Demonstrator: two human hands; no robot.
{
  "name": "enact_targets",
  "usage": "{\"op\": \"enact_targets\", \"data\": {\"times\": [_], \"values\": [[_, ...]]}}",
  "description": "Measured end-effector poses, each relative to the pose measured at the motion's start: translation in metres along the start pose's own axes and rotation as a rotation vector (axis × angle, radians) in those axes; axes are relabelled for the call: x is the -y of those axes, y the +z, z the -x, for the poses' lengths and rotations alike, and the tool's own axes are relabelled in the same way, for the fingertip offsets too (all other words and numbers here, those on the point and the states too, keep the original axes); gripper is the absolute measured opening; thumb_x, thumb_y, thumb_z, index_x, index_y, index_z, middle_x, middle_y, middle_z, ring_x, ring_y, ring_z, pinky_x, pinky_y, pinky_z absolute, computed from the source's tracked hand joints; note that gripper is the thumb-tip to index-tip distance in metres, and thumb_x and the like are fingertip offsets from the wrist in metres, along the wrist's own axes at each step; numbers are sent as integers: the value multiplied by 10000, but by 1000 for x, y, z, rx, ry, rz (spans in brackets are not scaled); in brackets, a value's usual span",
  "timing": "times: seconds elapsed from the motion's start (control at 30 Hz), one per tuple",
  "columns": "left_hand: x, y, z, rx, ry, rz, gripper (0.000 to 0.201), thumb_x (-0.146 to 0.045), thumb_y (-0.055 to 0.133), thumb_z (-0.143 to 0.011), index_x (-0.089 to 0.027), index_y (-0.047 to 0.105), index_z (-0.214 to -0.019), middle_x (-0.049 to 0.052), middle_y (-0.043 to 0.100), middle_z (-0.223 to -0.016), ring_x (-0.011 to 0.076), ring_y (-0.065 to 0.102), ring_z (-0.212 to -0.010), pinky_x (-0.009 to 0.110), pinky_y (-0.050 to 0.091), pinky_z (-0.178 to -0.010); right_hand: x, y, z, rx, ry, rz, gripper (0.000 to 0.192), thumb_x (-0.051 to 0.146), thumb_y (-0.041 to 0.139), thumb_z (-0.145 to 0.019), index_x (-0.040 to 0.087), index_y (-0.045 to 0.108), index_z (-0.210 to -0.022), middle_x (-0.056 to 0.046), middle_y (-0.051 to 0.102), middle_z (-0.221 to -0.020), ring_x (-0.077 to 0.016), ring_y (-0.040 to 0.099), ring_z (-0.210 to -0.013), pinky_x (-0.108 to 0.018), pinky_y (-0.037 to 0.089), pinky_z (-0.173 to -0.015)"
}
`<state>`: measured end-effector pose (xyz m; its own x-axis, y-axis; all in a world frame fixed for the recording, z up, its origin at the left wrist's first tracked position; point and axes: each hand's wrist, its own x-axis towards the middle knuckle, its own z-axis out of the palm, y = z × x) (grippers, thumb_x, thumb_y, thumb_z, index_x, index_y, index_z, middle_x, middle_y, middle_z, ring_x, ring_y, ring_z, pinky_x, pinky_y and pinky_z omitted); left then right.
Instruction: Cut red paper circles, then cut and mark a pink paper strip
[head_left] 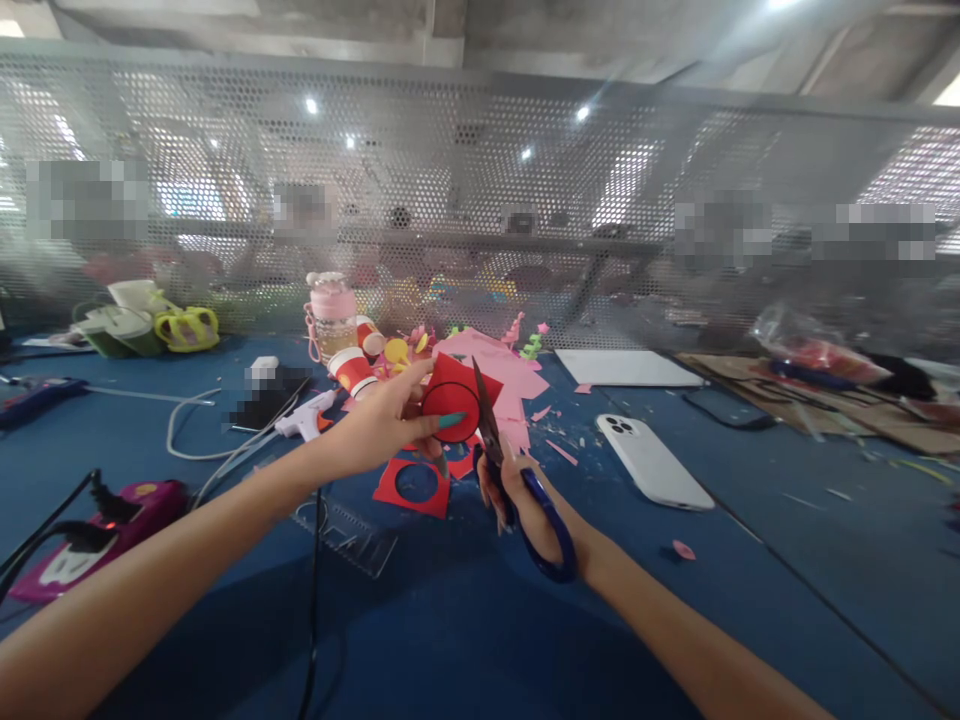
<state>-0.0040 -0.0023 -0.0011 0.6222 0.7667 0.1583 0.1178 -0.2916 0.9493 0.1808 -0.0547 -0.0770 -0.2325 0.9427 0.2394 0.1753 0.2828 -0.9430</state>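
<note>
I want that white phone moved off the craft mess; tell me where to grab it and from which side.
Grip the white phone across its long edges near the middle, coming down from above. It lies flat, camera side up, on the blue table, angled away from the right hand, with bare table along both long edges.

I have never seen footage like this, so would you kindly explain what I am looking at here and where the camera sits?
There is one picture, taken by a camera worn on a person's head, looking forward and down at their own bare arms. The left hand holds a red sheet with a circle drawn on it. The right hand holds blue-handled scissors, blades at the sheet's edge. Below lies a red scrap with a round hole. On the blue table are also a white phone, a glue gun, pink paper and a pink-lidded bottle. A perforated metal screen stands behind.
</note>
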Motion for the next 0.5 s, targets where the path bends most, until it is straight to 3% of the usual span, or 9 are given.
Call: {"op": "enact_targets", "data": {"times": [0.5], "values": [[-2,0,0,-2,-14,-4,500,-129,582,-825,-104,356,-1271,54,634,-846,114,639,-554,227,545,-518,3,1,2,-37,79,19,623,858,320,-683,238,370,-649,90,327,-428,-81,351,-319,-231,344,-332]]}}
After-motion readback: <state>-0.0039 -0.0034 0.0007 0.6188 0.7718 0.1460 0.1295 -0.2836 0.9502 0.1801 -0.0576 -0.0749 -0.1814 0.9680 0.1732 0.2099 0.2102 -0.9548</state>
